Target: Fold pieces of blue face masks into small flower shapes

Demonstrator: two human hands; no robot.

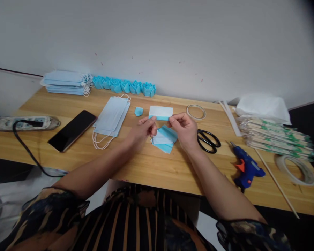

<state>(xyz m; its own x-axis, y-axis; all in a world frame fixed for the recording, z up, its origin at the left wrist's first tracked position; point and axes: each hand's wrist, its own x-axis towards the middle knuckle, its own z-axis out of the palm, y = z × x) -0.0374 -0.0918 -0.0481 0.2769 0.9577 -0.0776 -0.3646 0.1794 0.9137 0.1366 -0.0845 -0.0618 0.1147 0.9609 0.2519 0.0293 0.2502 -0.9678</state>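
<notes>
Between my hands is a small rectangle of face mask fabric point(161, 111), white on its face with a blue strip folded up along the near edge. My left hand point(144, 128) pinches the left end of that fold, thumb on top. At the right end, my right hand point(182, 127) pinches it too. Just below lie several cut blue and white fabric pieces point(164, 140), partly overlapping. A small folded blue petal point(139, 111) rests on the table left of the held piece. Black-handled scissors point(208, 141) lie beside my right hand, their blades hidden from view.
Whole face masks point(112, 115), a phone point(72, 130) and a power strip point(27, 123) lie left. Behind are a mask stack point(66, 83) and several blue fabric flowers point(125, 86). Rightward sit a tape roll point(196, 112), glue gun point(247, 167), wooden stick point(277, 183) and wrapped chopsticks point(277, 137).
</notes>
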